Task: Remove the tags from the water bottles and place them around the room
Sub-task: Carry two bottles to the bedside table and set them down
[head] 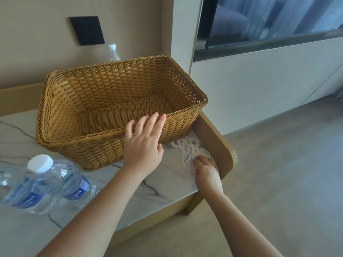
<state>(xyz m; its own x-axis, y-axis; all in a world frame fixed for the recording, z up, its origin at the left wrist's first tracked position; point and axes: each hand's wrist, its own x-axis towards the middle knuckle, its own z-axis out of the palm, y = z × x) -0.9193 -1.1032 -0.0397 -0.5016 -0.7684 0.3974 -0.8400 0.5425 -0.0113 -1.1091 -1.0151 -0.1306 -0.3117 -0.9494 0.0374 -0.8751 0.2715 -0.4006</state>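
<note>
Only one view is given, taken from a head-worn camera and aimed forward and steeply down. The scene is seen from above and slightly to the near side of a marble-topped table (163, 182), whose surface is cut off by the left and bottom edges. Both forearms are seen entering from the bottom edge, so the viewpoint is placed close, within arm's reach of a wicker basket (118, 101) near the middle. The frame is tilted, and straight lines are bent by the wide-angle lens. A wall and the lower part of a screen (269, 21) are taken in at the top, floor at right. No second view is supplied, so nothing is shared.
</note>
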